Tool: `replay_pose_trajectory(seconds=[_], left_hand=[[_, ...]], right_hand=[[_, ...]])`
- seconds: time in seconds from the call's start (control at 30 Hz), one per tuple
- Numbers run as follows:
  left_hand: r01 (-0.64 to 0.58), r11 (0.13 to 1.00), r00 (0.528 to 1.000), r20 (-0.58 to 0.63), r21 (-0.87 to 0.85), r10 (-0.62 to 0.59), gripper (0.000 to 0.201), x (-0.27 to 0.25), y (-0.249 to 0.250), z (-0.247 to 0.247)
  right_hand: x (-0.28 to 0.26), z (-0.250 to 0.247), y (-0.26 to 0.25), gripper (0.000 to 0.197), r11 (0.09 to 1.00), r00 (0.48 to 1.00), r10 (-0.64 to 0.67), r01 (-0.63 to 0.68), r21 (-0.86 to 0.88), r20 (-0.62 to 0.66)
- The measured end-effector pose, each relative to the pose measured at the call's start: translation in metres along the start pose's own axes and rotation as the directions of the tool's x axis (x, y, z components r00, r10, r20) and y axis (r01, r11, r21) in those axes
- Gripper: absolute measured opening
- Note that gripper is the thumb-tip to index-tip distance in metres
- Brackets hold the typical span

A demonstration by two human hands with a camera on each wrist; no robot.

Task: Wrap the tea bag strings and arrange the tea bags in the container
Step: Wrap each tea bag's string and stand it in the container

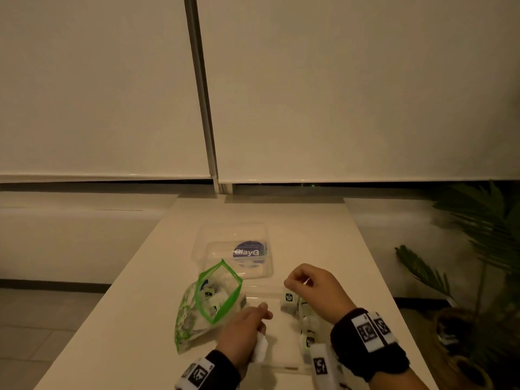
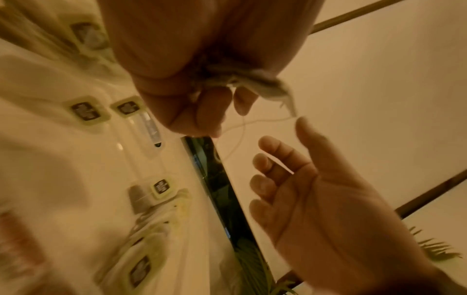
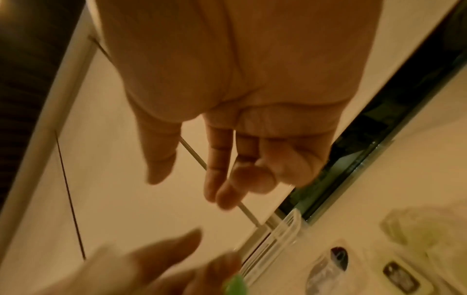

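Note:
My left hand (image 1: 244, 330) grips a white tea bag (image 1: 260, 349) low over the table, thumb and fingers curled round it. In the left wrist view the crumpled tea bag (image 2: 255, 79) sticks out of that hand (image 2: 177, 89), and its thin string (image 2: 242, 127) hangs loose in a loop. My right hand (image 1: 309, 282) hovers just right of it. Its thumb and fingers (image 3: 217, 179) are apart with nothing between them. The thumb tip (image 2: 302, 123) is close to the string's end. Several tagged tea bags (image 1: 289, 301) lie under the right hand.
A clear container (image 1: 205, 249) with a blue label stands further back on the pale table. A green-rimmed zip pouch (image 1: 213, 299) holding more tea bags lies open at the left. A flat clear lid (image 1: 281, 368) lies under the hands. A potted plant (image 1: 478, 249) stands off the table's right edge.

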State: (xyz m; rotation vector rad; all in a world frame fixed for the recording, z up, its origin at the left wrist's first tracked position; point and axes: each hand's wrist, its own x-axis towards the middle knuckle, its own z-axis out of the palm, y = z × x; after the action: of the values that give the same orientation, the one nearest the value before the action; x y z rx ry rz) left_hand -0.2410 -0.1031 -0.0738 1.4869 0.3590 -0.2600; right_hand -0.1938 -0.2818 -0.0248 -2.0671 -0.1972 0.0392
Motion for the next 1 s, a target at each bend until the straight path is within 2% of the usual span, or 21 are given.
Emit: replay_pose_trajectory(seconds=[0.07, 0.13, 0.2, 0.27, 0.33, 0.4, 0.47, 0.53, 0.6, 0.67, 0.7, 0.77, 0.83, 0.97, 1.0], left_hand=[[-0.058, 0.998, 0.998, -0.038, -0.028, 0.057, 0.031, -0.001, 0.008, 0.005], [-0.146, 0.989, 0.989, -0.030, 0.001, 0.146, 0.027, -0.005, 0.018, 0.009], [-0.235, 0.969, 0.972, 0.010, 0.078, 0.235, 0.024, -0.009, 0.025, 0.013], [-0.294, 0.944, 0.956, 0.055, 0.152, 0.289, 0.025, -0.011, 0.028, 0.017], [-0.291, 0.943, 0.956, 0.079, 0.159, 0.282, 0.027, -0.013, 0.027, 0.020], [-0.249, 0.968, 0.964, 0.111, 0.045, 0.243, 0.029, -0.019, 0.025, 0.022], [-0.201, 0.974, 0.960, 0.177, -0.105, 0.217, 0.025, -0.026, 0.025, 0.022], [-0.176, 0.964, 0.942, 0.249, -0.200, 0.223, 0.017, -0.030, 0.024, 0.020], [-0.167, 0.951, 0.914, 0.320, -0.258, 0.248, 0.034, -0.033, 0.021, 0.017], [-0.203, 0.946, 0.890, 0.355, -0.251, 0.285, 0.056, -0.032, 0.017, 0.013], [-0.231, 0.948, 0.882, 0.363, -0.220, 0.299, 0.060, -0.033, 0.014, 0.011], [-0.268, 0.950, 0.883, 0.353, -0.161, 0.309, 0.050, -0.031, 0.009, 0.011], [-0.254, 0.954, 0.899, 0.325, -0.158, 0.293, 0.033, -0.029, 0.005, 0.012], [-0.194, 0.972, 0.934, 0.278, -0.130, 0.224, 0.024, -0.030, 0.003, 0.011], [-0.175, 0.977, 0.941, 0.271, -0.121, 0.202, 0.023, -0.029, 0.003, 0.010]], right_hand=[[-0.033, 0.009, -0.010, 0.026, 0.984, 0.993, -0.007, -0.014, 0.180, 0.118], [-0.055, 0.020, -0.013, 0.042, 0.973, 0.982, 0.011, -0.054, 0.224, 0.191], [-0.068, 0.031, -0.013, 0.048, 0.960, 0.981, 0.054, -0.103, 0.259, 0.189], [-0.074, 0.037, -0.014, 0.043, 0.933, 0.981, 0.081, -0.136, 0.334, 0.173], [-0.078, 0.037, -0.014, 0.022, 0.896, 0.983, 0.074, -0.139, 0.421, 0.167], [-0.078, 0.032, -0.012, 0.010, 0.875, 0.986, 0.082, -0.140, 0.464, 0.142], [-0.078, 0.026, -0.009, 0.018, 0.847, 0.989, 0.099, -0.143, 0.512, 0.112], [-0.078, 0.021, -0.010, 0.018, 0.805, 0.991, 0.107, -0.136, 0.578, 0.084], [-0.079, 0.016, -0.011, 0.009, 0.749, 0.990, 0.127, -0.139, 0.648, 0.065], [-0.078, 0.013, -0.010, 0.012, 0.698, 0.987, 0.150, -0.148, 0.701, 0.059], [-0.078, 0.012, -0.009, 0.013, 0.664, 0.986, 0.151, -0.154, 0.732, 0.071], [-0.079, 0.010, -0.007, 0.028, 0.598, 0.987, 0.122, -0.161, 0.785, 0.109], [-0.079, 0.012, -0.007, 0.041, 0.612, 0.989, 0.098, -0.146, 0.777, 0.109], [-0.076, 0.016, -0.008, 0.014, 0.727, 0.994, 0.103, -0.054, 0.685, -0.031], [-0.075, 0.016, -0.008, 0.015, 0.744, 0.993, 0.107, -0.043, 0.667, -0.056]])
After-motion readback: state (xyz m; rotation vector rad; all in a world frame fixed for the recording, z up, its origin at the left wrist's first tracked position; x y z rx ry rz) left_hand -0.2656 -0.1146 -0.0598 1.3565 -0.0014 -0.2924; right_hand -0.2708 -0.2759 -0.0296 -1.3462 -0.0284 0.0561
